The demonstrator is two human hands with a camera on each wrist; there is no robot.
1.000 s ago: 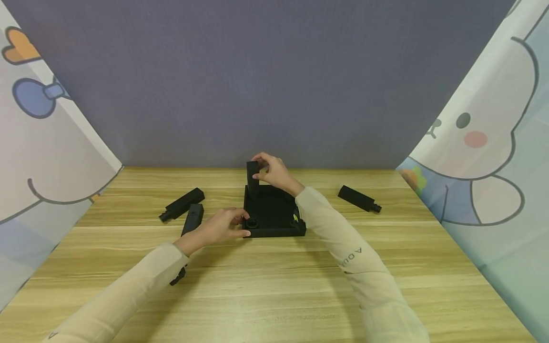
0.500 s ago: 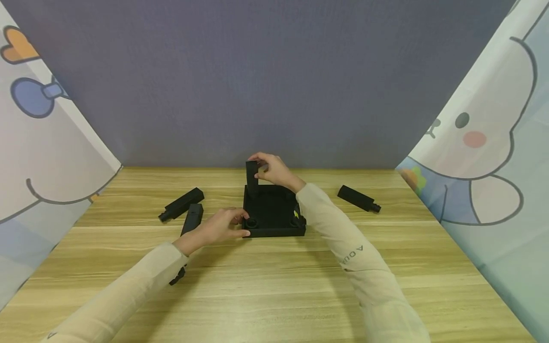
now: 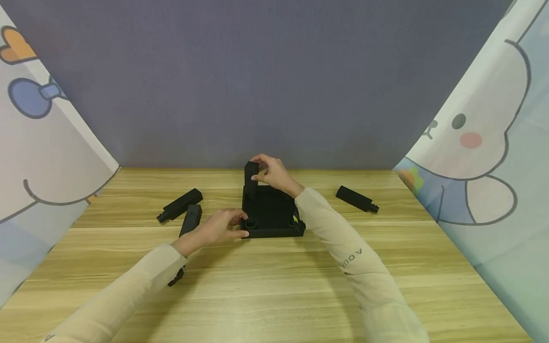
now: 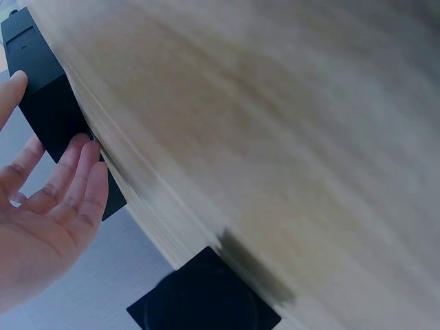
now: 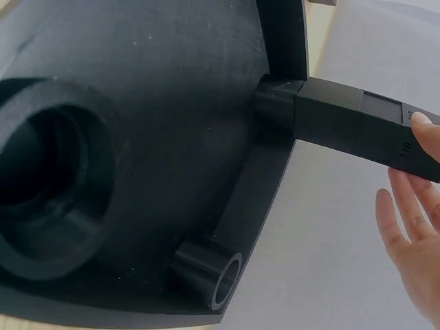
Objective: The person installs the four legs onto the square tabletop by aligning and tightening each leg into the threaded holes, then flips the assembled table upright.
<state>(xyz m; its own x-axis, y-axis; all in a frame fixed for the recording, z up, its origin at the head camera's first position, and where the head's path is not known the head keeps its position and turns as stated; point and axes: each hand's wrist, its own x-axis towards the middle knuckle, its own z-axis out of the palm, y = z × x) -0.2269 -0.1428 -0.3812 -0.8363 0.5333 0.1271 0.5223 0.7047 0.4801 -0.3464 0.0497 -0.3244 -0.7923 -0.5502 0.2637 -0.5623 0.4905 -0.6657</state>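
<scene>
A black square base [image 3: 271,209] with raised walls and round corner sockets sits on the wooden table. My right hand [image 3: 276,175] pinches a black square leg [image 3: 251,177] between thumb and fingers. This leg stands upright at the base's back left corner, its lower end at the socket there, as the right wrist view shows. Another round socket [image 5: 210,271] at a corner of the base is bare. My left hand [image 3: 220,225] holds the front left corner of the base, thumb on the front wall and fingers along the left side.
Two more black legs lie at the left: one leg [image 3: 180,205] angled farther back, the other leg [image 3: 191,219] partly under my left wrist. A black leg [image 3: 357,199] lies at the right. A grey panel [image 3: 274,85] rises behind the table.
Both hands and the base stay nearly where they were. The upright leg shifts and leans only very slightly in my right fingers.
</scene>
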